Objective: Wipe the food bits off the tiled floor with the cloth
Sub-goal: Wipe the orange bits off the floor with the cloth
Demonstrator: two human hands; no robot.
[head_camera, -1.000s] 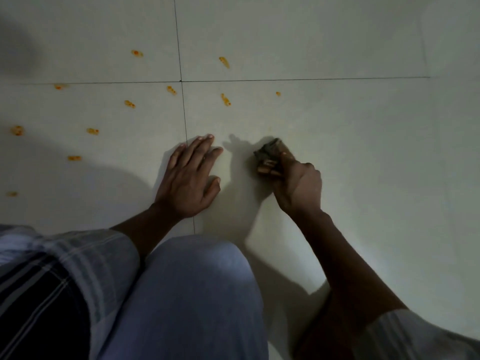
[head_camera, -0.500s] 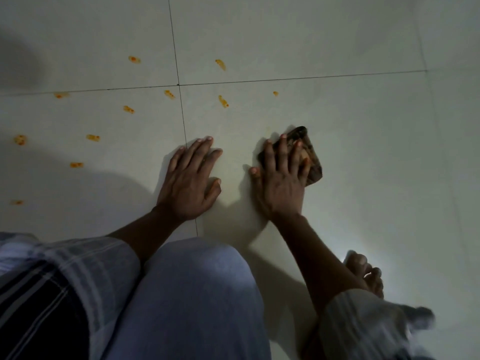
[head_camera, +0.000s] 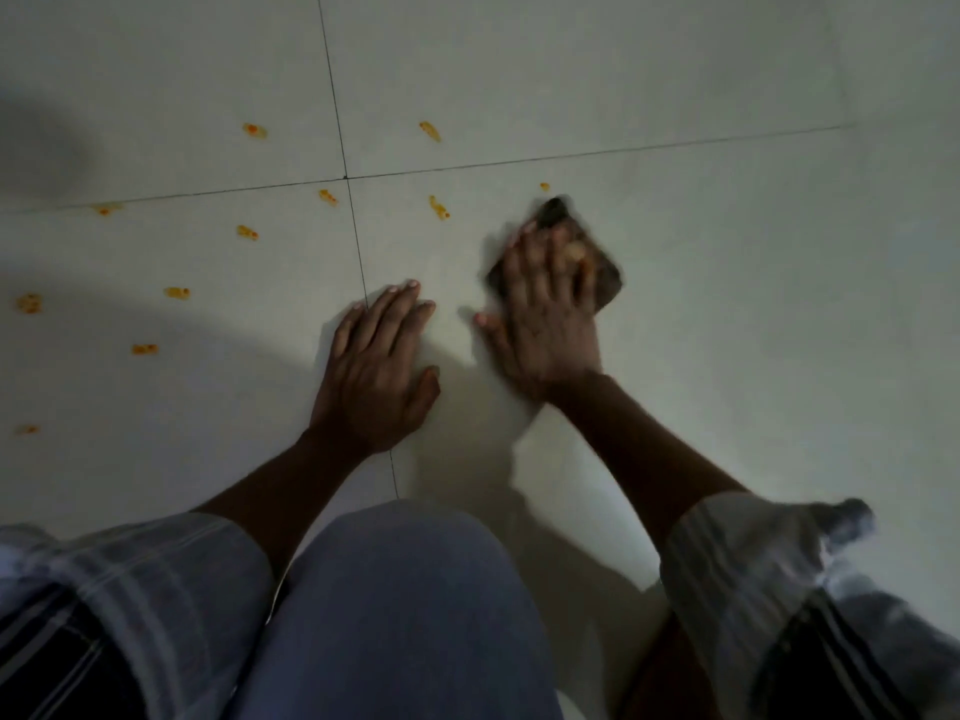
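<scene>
Cloth point(head_camera: 605, 275): dark brown, soft, bunched into a rough diamond, blurred at the edges; lies flat on the floor under the right hand point(head_camera: 545, 324); its far corner pokes out beyond the fingertips. Right hand: palm down, fingers spread wide and pressing the cloth to the tile, thumb out to its left, not curled round anything. Left hand point(head_camera: 376, 371): flat, fingers close together, palm on the bare floor just left of the right hand, holding nothing. Food bits point(head_camera: 439, 207): small orange crumbs, irregular, some elongated; nearest one just beyond the cloth's far corner, the rest scattered beyond and left of the left hand. Tiled floor point(head_camera: 727, 304): pale, smooth, matt, large square tiles with thin dark grout lines; a grout cross beyond the left hand; light dim, soft shadows. Striped sleeves point(head_camera: 727, 558) at both forearms.
</scene>
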